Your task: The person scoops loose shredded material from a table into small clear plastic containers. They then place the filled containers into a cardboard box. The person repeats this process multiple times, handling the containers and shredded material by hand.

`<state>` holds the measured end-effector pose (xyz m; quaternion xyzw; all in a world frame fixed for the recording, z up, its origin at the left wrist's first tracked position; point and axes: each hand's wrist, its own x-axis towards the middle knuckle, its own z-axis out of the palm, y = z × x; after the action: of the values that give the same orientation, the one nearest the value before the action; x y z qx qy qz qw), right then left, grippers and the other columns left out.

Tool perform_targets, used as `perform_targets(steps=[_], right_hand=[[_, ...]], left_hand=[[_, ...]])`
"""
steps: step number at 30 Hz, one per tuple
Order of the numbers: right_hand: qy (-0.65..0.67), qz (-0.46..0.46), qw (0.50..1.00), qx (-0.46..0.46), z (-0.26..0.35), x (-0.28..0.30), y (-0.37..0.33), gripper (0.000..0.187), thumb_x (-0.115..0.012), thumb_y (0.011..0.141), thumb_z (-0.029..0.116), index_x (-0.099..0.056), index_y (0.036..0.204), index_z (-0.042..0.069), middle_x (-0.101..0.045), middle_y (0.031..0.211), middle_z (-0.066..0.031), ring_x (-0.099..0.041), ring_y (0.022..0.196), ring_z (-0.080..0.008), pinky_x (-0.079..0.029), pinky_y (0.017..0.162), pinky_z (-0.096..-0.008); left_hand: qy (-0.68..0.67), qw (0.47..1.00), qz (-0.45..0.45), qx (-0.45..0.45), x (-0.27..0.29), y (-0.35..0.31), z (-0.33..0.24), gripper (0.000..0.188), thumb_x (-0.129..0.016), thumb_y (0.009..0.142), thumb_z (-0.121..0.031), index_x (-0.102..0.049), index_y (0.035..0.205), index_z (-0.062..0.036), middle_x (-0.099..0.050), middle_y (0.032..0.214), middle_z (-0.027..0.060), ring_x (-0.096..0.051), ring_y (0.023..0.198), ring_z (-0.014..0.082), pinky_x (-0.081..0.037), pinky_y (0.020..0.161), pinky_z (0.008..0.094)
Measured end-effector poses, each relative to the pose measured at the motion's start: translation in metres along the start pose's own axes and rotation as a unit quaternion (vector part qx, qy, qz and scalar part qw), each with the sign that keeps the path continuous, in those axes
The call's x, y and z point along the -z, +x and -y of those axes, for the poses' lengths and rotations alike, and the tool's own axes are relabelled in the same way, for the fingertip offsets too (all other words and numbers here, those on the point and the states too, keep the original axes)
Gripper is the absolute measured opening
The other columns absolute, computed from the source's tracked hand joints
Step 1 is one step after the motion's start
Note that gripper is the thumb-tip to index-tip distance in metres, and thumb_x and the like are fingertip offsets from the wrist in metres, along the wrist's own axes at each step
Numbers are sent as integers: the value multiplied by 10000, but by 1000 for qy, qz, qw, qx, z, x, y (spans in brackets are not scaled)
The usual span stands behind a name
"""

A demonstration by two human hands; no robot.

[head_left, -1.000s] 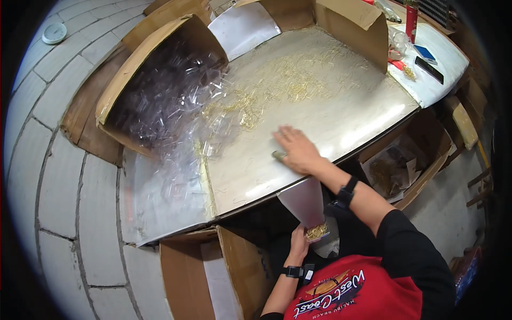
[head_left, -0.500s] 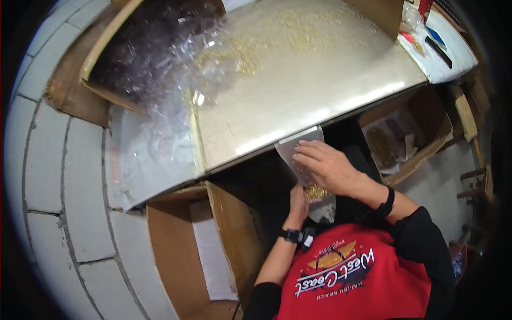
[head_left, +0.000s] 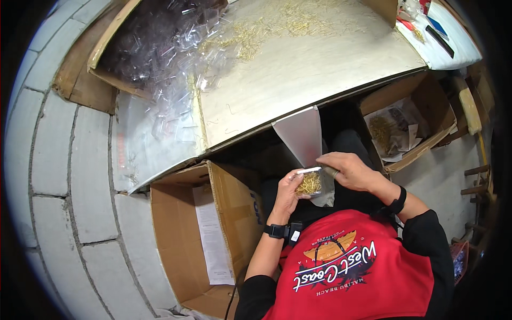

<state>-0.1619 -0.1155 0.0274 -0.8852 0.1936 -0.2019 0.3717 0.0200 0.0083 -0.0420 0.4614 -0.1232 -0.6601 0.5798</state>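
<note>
Near the desk [head_left: 320, 69], the left hand [head_left: 288, 194] clamps a clear box [head_left: 309, 170] of gold pieces [head_left: 308, 184], right hand [head_left: 349, 170] unclasped alongside. Keep it level

- Small clear box [head_left: 309, 184], white along one edge, sits in the left hand [head_left: 288, 193].
- Thin gold pieces [head_left: 308, 182], probably pins, lie jumbled inside it.
- Pale grey chute [head_left: 300, 134] narrows downward from the bench [head_left: 320, 74] toward the box.

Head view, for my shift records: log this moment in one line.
left hand: holding clear box of gold pieces; right hand: beside box, contact unclear; table: loose gold pieces
</note>
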Motion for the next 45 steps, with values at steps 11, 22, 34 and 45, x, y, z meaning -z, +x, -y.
perform_targets(steps=[11,22,34,45], right_hand=[[31,-143,989,29,22,11,12,308,-582,814,31,-586,1122,12,-617,1086,-171,-600,1020,-324,-496,867,-370],[354,-55,910,-208,4,-5,29,103,-600,832,33,-657,865,-45,-647,717,-46,-569,671,-85,-462,641,-242],[36,-80,996,0,28,-4,31,196,-598,729,-7,-646,918,15,-614,1035,-102,-590,987,-279,-499,822,-358],[-191,36,966,172,53,-3,33,453,-594,858,230,-500,1255,33,-497,1322,-122,-421,1284,-263,-243,1096,-473]], left_hand=[[-86,986,107,-95,-38,-41,-53,422,-527,897,-112,-395,1282,5,-552,1180,156,-612,1018,236,-560,807,381],[-2,992,93,-88,-42,-43,-41,551,-589,838,-6,-331,1326,-4,-524,1213,170,-581,1089,278,-535,880,393],[-42,993,8,-109,-33,-38,-46,343,-472,966,-266,-474,1208,-22,-599,1103,116,-645,936,199,-600,678,323],[-51,983,-58,-166,-38,-37,-64,287,-413,990,-265,-525,1119,-34,-630,952,90,-668,815,175,-603,600,319]])
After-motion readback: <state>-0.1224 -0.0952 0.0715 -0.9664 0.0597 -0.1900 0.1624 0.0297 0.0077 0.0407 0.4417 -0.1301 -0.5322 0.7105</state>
